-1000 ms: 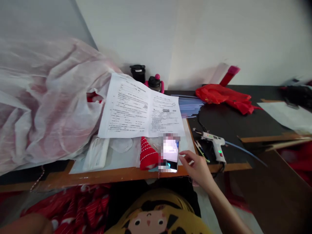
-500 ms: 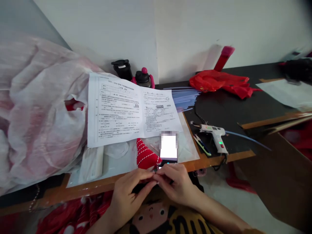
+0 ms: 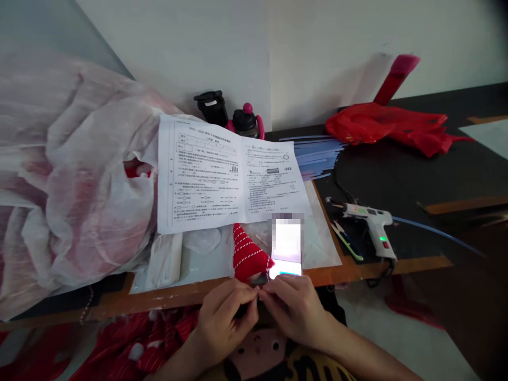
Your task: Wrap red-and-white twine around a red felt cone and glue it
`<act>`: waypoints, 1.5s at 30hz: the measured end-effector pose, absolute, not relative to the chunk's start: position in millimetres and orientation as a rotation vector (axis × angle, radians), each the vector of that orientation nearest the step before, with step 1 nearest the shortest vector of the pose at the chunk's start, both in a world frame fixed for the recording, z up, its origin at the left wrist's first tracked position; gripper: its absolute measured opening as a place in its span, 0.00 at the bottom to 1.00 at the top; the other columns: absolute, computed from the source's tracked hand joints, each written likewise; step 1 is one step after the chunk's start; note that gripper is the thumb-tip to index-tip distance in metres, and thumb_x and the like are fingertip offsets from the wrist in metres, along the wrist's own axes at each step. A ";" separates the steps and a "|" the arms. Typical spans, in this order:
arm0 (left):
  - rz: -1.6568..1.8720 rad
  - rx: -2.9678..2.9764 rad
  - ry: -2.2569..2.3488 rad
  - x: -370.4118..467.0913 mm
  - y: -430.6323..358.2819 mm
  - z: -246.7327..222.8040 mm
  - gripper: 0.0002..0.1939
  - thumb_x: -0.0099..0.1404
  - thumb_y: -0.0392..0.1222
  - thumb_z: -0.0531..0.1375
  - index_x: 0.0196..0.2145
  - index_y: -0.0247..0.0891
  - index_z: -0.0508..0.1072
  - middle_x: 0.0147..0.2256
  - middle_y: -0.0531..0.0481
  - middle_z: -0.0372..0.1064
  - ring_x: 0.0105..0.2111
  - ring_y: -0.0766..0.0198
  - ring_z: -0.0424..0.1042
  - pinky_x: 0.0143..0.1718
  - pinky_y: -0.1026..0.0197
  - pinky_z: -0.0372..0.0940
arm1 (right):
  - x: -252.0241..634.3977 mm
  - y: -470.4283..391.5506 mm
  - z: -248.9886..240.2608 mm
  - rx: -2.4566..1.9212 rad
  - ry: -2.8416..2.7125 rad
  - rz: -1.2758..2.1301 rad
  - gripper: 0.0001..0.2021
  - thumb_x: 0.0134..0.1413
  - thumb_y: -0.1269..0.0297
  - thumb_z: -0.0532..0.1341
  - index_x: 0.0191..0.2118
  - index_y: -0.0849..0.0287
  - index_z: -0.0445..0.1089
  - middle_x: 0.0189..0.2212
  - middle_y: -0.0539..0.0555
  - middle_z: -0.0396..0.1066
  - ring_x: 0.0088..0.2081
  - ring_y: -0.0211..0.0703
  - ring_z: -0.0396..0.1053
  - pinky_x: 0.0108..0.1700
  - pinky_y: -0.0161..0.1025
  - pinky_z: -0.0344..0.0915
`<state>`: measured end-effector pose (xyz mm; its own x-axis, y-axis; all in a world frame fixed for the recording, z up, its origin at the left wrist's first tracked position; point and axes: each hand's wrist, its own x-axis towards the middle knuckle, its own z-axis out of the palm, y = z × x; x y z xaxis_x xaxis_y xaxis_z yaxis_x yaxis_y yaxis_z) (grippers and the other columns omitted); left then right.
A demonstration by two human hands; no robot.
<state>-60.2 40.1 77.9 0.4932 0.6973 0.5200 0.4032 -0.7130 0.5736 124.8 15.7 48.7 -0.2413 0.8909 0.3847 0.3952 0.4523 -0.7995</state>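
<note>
My left hand [image 3: 228,315] and my right hand [image 3: 296,307] meet at the table's front edge. Thumb and forefinger of each are pinched together, tip to tip. What they pinch is too small to make out. Just beyond them lies a red cone-shaped cloth hat [image 3: 248,256] with white twisted stripes. A thin red-and-white cord [image 3: 267,273] runs from its tip down toward my fingers; its lower end is hidden. Behind my right hand a phone [image 3: 284,269] with a lit screen lies on the table, its upper part blurred out.
A printed paper sheet [image 3: 202,180] covers the middle. Left is a big white plastic bag [image 3: 79,185]. To the right lie a glue gun [image 3: 373,225], thread snips [image 3: 347,241], translucent glue sticks [image 3: 317,156] and a red plastic bag [image 3: 381,127]. Two bottles [image 3: 244,123] stand behind.
The whole scene has shifted right in view as the head turned left. My left fingers have bunched closer together. The lower part of the phone screen now shows white and blue.
</note>
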 end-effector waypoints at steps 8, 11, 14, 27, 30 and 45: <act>1.177 2.300 0.952 -64.9 41.9 73.5 0.09 0.63 0.26 0.60 0.39 0.38 0.72 0.29 0.51 0.74 0.29 0.66 0.74 0.32 0.65 0.70 | 124.0 13.0 55.0 -1.002 -1.831 0.771 0.10 0.66 0.68 0.57 0.32 0.59 0.69 0.23 0.51 0.69 0.24 0.38 0.63 0.26 0.37 0.56; 1.204 2.229 1.010 -67.7 44.7 73.9 0.11 0.63 0.25 0.59 0.39 0.38 0.72 0.30 0.51 0.73 0.29 0.67 0.73 0.31 0.66 0.70 | 126.0 10.0 55.6 -0.984 -1.786 0.778 0.03 0.64 0.67 0.61 0.41 0.60 0.71 0.27 0.52 0.72 0.26 0.39 0.67 0.28 0.36 0.61; 1.128 2.199 0.959 -66.4 44.1 73.7 0.10 0.64 0.26 0.58 0.40 0.37 0.72 0.30 0.50 0.73 0.30 0.66 0.74 0.31 0.66 0.70 | 127.5 7.7 56.0 -0.964 -1.699 0.801 0.17 0.61 0.66 0.65 0.55 0.59 0.68 0.33 0.54 0.75 0.29 0.39 0.70 0.31 0.36 0.68; 1.147 2.151 0.986 -57.3 34.4 75.7 0.06 0.65 0.27 0.60 0.34 0.36 0.70 0.28 0.50 0.71 0.29 0.68 0.74 0.33 0.69 0.69 | 124.4 7.9 52.8 -0.834 -1.759 0.622 0.17 0.65 0.78 0.57 0.57 0.65 0.68 0.45 0.60 0.79 0.45 0.41 0.78 0.47 0.34 0.76; 1.153 2.145 1.003 -56.9 33.4 74.5 0.07 0.65 0.26 0.61 0.33 0.36 0.70 0.28 0.50 0.72 0.29 0.68 0.74 0.34 0.69 0.69 | 122.3 7.3 52.9 -0.876 -1.779 0.543 0.16 0.65 0.78 0.57 0.56 0.66 0.69 0.43 0.60 0.79 0.42 0.41 0.78 0.44 0.33 0.76; 1.258 2.176 0.904 -51.8 24.7 75.0 0.08 0.62 0.24 0.62 0.33 0.34 0.73 0.27 0.49 0.73 0.27 0.68 0.72 0.29 0.68 0.68 | 113.0 0.6 59.3 -1.090 -1.657 0.290 0.08 0.62 0.74 0.58 0.40 0.57 0.73 0.28 0.47 0.80 0.28 0.36 0.79 0.33 0.31 0.73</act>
<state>-51.8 24.7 75.0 0.3638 0.7353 0.5719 0.3082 -0.6744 0.6710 113.0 0.6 59.3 -0.0006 0.7697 0.6384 0.5075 0.5503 -0.6631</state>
